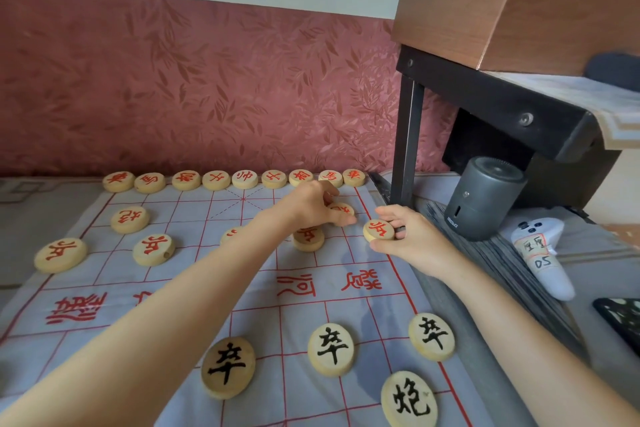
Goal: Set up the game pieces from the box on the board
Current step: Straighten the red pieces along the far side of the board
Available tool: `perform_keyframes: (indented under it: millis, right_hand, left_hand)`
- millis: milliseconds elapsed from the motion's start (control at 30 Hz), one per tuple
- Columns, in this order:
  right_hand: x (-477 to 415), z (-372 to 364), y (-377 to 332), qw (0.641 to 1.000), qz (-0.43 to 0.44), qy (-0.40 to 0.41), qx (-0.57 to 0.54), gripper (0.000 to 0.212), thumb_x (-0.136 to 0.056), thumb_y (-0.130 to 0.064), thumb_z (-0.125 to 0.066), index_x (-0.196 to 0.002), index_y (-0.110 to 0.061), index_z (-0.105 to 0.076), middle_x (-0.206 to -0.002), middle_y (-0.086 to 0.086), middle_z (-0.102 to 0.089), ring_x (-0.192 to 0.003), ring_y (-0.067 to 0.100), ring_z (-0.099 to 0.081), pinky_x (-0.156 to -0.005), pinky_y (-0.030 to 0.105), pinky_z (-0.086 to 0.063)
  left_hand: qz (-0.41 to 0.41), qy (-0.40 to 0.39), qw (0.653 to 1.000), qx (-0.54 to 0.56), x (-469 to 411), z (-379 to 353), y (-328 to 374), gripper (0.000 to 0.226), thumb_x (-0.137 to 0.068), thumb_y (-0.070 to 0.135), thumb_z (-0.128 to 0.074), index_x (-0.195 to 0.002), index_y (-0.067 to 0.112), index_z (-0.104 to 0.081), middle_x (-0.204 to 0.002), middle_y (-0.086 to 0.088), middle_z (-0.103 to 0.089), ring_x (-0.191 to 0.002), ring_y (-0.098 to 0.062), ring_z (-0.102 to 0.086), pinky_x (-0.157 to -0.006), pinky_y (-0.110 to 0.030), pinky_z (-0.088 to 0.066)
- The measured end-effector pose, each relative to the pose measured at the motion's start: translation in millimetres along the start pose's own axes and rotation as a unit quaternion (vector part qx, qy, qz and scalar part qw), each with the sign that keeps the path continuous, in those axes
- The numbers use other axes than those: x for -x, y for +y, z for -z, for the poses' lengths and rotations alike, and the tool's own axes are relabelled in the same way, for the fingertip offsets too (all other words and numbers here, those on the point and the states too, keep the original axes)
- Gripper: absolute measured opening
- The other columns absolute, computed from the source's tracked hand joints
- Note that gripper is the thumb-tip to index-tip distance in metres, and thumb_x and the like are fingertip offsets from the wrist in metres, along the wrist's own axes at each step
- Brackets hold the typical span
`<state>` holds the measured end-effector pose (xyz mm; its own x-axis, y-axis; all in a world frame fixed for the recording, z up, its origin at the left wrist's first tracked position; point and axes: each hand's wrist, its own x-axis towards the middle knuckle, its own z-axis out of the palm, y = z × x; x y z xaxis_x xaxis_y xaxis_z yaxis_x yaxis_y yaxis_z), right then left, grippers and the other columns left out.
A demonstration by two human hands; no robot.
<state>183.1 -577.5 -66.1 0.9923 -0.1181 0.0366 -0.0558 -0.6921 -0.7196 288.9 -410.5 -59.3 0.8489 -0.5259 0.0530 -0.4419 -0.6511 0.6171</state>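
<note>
**Right hand** [412,239]: I log it at the board's 2 o'clock edge. Thumb and fingers pinch a red soldier piece [378,230] by its rim, lettered face up. I cannot tell whether the piece is lifted or touching the cloth.

**Left hand** [311,210]: just beside the right hand, at its 9 o'clock, with the forearm crossing the board from 7 o'clock. The thumb lies along the near edge of a half-hidden red piece [341,209] and the fingers curl over its far edge, clamped on it.

**Second red soldier** [308,238]: flat on the board under the left wrist, partly covered.

**Cloth xiangqi board** [114,274]: pale fabric with red lines and red river lettering. It carries every piece listed.

**Back row of nine red pieces** [245,179]: lined up along the 12 o'clock edge.

**Red cannon** [130,218]: at 10 o'clock. Nearer me from it are the outer red soldier [60,255] and the red soldier with a hole in its rim [153,249]. A further red piece [231,234] is mostly hidden behind the forearm.

**Black pieces:**
- First black soldier [228,367], at 6 o'clock
- Middle black soldier [330,348]
- Outer black soldier [432,336], towards 5 o'clock
- Black cannon [408,399], nearest me

**Off the board, at 3 o'clock:** a grey cylindrical device [485,198] and a white controller [540,250] with a handwritten label reading "05". At 1 o'clock above them is a dark metal frame [485,97] bearing a brown wooden box [519,0].

**Leaf-patterned red wall** [207,80]: behind everything at 12 o'clock.
</note>
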Motion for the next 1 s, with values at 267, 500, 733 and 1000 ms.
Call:
perform_keyframes:
  millis: [267,500,733,1000]
  right_hand:
    - [12.6,13.8,-29.1,0.982,0.046,0.059,0.175,0.069,-0.084,-0.041,-0.062,-0.143,-0.022,-0.031,-0.14,-0.003,-0.037,-0.133,0.017,-0.024,-0.107,0.037,-0.027]
    - [7.5,-32.3,-99.3,0.977,0.122,0.007,0.174,0.052,-0.087,-0.035,-0.061,-0.135,-0.023,-0.045,-0.144,0.003,-0.037,-0.136,0.017,-0.026,-0.111,0.033,-0.02]
    - [-22.6,-131.9,-174.2,0.981,0.153,-0.1,0.072,0.042,-0.085,-0.029,-0.065,-0.125,-0.02,-0.055,-0.134,-0.002,-0.052,-0.123,0.013,-0.048,-0.103,0.028,-0.036]
    - [-59.7,-212.6,-226.0,0.968,0.187,-0.153,0.071,0.055,-0.083,-0.024,-0.067,-0.133,-0.016,-0.048,-0.142,0.003,-0.043,-0.129,0.018,-0.042,-0.104,0.029,-0.036]
  left_hand:
    - [-0.016,0.085,0.996,-0.004,30.7,43.8,-16.2,0.053,-0.077,0.042,-0.067,-0.118,0.011,-0.058,-0.114,-0.005,-0.062,-0.103,-0.021,-0.057,-0.089,-0.03,-0.046]
    - [0.052,0.15,0.987,-0.008,94.0,122.3,-78.1,0.031,-0.084,0.029,-0.064,-0.111,0.014,-0.064,-0.105,0.002,-0.064,-0.093,-0.011,-0.055,-0.08,-0.02,-0.039]
    - [0.111,0.193,0.975,-0.005,160.8,178.6,-155.7,0.02,-0.085,0.014,-0.062,-0.105,0.013,-0.068,-0.11,-0.002,-0.066,-0.102,-0.014,-0.058,-0.087,-0.023,-0.042]
    - [0.149,0.199,0.968,-0.028,172.9,197.4,-203.7,0.026,-0.084,0.01,-0.062,-0.11,0.014,-0.065,-0.115,-0.003,-0.064,-0.1,-0.011,-0.053,-0.084,-0.022,-0.038]
